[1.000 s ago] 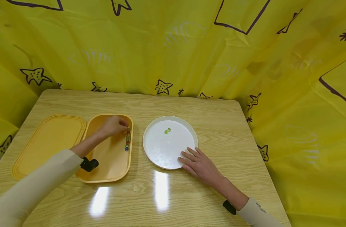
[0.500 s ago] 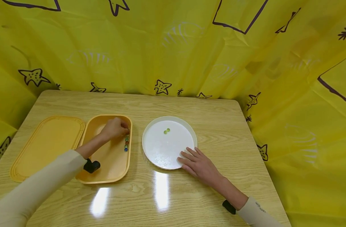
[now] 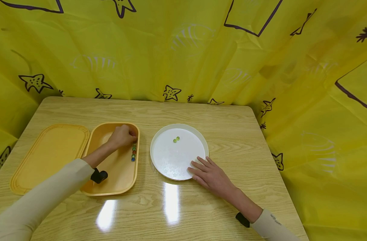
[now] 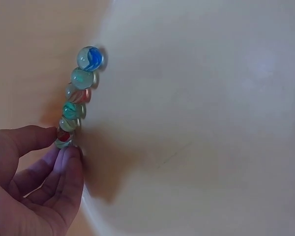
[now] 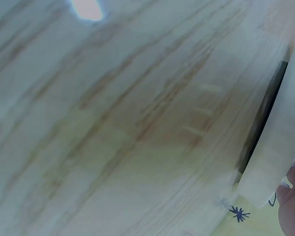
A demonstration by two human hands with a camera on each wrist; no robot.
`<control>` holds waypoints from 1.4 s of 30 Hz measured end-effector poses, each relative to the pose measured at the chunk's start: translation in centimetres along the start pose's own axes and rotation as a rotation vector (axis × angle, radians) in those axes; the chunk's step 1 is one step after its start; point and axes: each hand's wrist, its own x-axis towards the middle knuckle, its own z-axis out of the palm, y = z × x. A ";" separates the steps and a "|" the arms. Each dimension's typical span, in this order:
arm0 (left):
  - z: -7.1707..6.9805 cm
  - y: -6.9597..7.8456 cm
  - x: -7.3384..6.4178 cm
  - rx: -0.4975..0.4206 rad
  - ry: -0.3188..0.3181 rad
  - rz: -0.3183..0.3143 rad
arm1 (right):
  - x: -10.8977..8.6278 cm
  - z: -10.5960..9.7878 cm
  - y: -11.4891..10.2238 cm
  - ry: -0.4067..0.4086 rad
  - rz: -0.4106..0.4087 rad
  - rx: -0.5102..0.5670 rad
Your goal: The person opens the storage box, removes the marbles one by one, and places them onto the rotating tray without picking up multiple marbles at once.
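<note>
A row of several glass marbles lies along the right wall of an orange plastic box. At the row's far end, my left hand pinches a greenish marble between thumb and fingers; the thumb tip also touches a red marble. The opposite end of the row is a blue-swirled marble. My right hand rests with spread, straight fingers on the near right rim of a round white tray. Two yellow-green marbles sit inside that tray, apart from both hands.
The box's orange lid lies flat to the left of the box. All stand on a wood-grain table, with a yellow patterned curtain hanging behind and at the sides. The tray's side wall shows in the right wrist view.
My left hand has shifted slightly nearer along the row, and its fingers now cover the far-end marbles. The right hand and the two marbles in the white tray stay in place.
</note>
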 end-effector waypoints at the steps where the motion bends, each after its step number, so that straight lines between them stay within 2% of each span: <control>1: 0.0 0.0 0.0 0.000 0.002 -0.001 | 0.0 0.0 0.0 -0.001 0.001 0.003; 11: -0.4 0.3 -0.3 -0.002 0.019 0.008 | -0.1 0.0 0.0 0.007 -0.004 -0.004; 24: -2.1 0.7 -1.1 -0.071 0.039 0.040 | 0.1 -0.2 -0.2 -0.005 0.005 -0.005; 33: -3.9 2.4 -2.1 -0.128 0.052 0.064 | 0.1 -0.2 -0.2 -0.003 -0.004 -0.011; 42: -4.8 5.0 -1.9 -0.145 0.033 0.056 | 0.1 -0.2 -0.1 -0.006 -0.001 -0.004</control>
